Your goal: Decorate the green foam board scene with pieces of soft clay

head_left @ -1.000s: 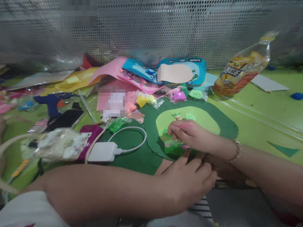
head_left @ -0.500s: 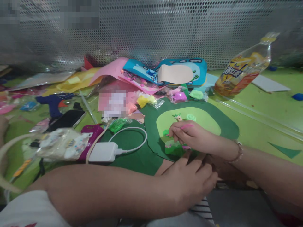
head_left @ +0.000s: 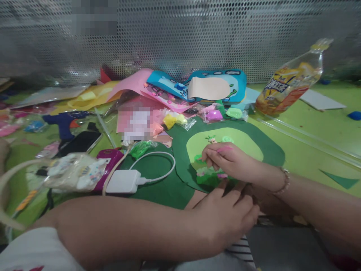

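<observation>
My right hand (head_left: 229,160), a beaded bracelet at its wrist, is over a dark green paper sheet (head_left: 273,150) with a light green oval (head_left: 251,148). Its fingertips are pinched at the oval's left part; whatever they hold is hidden. A strip of pink clay (head_left: 225,149) lies across the back of this hand. Below it, my left hand (head_left: 228,212) rests with fingers spread at the sheet's near edge. Around the fingers are green clay (head_left: 208,178) with small pink pieces, a pale green spiral (head_left: 227,139) and a small beige figure with green leaves (head_left: 211,139).
Left are a white charger (head_left: 123,181) with cable, a phone (head_left: 80,143), a blue glue gun (head_left: 64,122) and a decorated pouch (head_left: 73,171). Behind the sheet lie clay packets (head_left: 213,115) and a blue patterned piece (head_left: 239,86). A tilted bottle (head_left: 293,81) stands right, before a perforated metal panel (head_left: 180,37).
My right hand's fingers have shifted very slightly over the light green oval. My left hand and the things on the table look the same.
</observation>
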